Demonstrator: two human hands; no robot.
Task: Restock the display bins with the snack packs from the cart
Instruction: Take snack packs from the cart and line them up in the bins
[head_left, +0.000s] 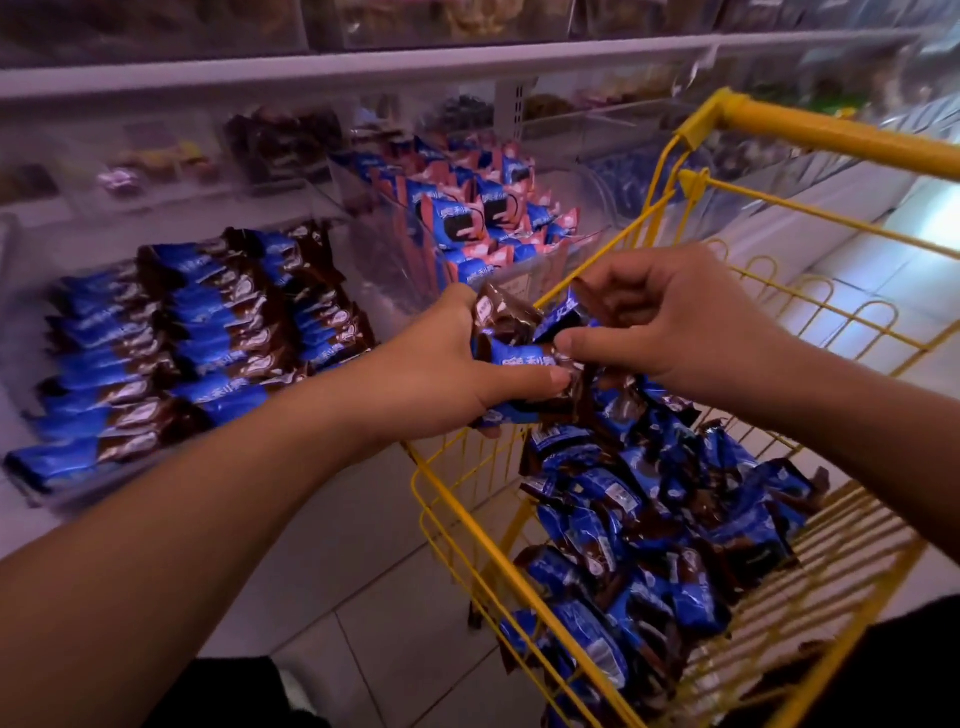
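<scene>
Blue-and-brown snack packs lie heaped in the yellow wire cart at the lower right. Above the cart's front edge my left hand grips a small bunch of these packs, thumb on top. My right hand meets it from the right and pinches the same bunch with curled fingers. To the left, a clear display bin holds neat rows of identical blue-and-brown packs.
A second clear bin with blue-and-pink packs stands behind my hands. More clear bins line the shelf further back and above. The cart's yellow handle crosses the upper right. Pale floor tiles show below the shelf.
</scene>
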